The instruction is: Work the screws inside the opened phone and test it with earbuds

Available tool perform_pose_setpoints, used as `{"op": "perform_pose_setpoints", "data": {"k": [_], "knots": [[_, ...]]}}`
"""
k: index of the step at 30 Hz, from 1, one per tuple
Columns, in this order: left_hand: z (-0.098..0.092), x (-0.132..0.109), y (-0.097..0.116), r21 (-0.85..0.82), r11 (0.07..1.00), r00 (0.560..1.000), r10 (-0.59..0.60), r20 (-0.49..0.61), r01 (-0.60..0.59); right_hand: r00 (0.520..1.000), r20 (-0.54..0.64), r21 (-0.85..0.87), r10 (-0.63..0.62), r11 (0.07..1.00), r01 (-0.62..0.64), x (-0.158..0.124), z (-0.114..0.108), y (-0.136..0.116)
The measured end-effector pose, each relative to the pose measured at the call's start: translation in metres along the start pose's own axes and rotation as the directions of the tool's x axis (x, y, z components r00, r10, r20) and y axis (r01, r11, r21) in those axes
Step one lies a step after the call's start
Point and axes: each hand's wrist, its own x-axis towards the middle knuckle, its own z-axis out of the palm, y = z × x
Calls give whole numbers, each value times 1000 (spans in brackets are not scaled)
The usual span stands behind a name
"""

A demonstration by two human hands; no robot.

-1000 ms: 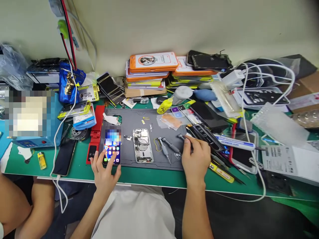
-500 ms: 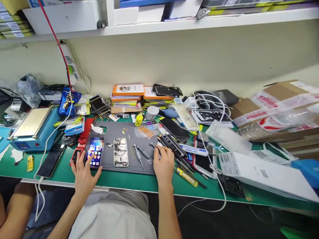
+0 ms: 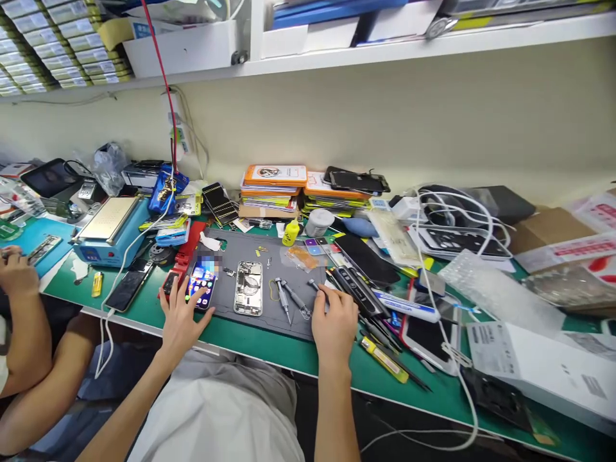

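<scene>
My left hand (image 3: 181, 324) has its fingers spread over a lit smartphone (image 3: 205, 290) with app icons showing, on the left end of a dark grey work mat (image 3: 279, 330). A finger touches or hovers just above its screen. At the mat's right edge, my right hand (image 3: 335, 324) is closed round a small screwdriver (image 3: 312, 283); only its grey end shows past the fingers. Between the hands lies an opened phone (image 3: 249, 290) with bare inner parts. Two more screwdrivers, a grey one (image 3: 283, 296) and a darker one (image 3: 294, 296), lie right of it.
A blue heating plate (image 3: 108, 224) and a dark phone (image 3: 129, 285) lie left. Behind the mat are a yellow bottle (image 3: 290, 232) and stacked orange boxes (image 3: 274, 174). Tools, cables and a white box (image 3: 539, 366) crowd the right. A co-worker's hand (image 3: 18, 273) is far left.
The view has swung left, so things sit further right in the picture and more of the co-worker shows. Both my hands stay at nearly the same places on the mat.
</scene>
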Motion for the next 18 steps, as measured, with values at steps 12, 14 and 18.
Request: {"op": "perform_pose_setpoints", "data": {"k": [12,14,18], "knots": [[3,-5,8,-58,998,999,-19,30,21,1000,3,-82,-3,997,4,-3,-11,3],[3,-7,9,-77,997,999,-29,33,31,1000,-5,-108,1,994,-1,-4,-11,3],[-7,-6,4,-104,994,999,-21,40,25,1000,-17,-146,8,989,-10,-3,-12,3]]}}
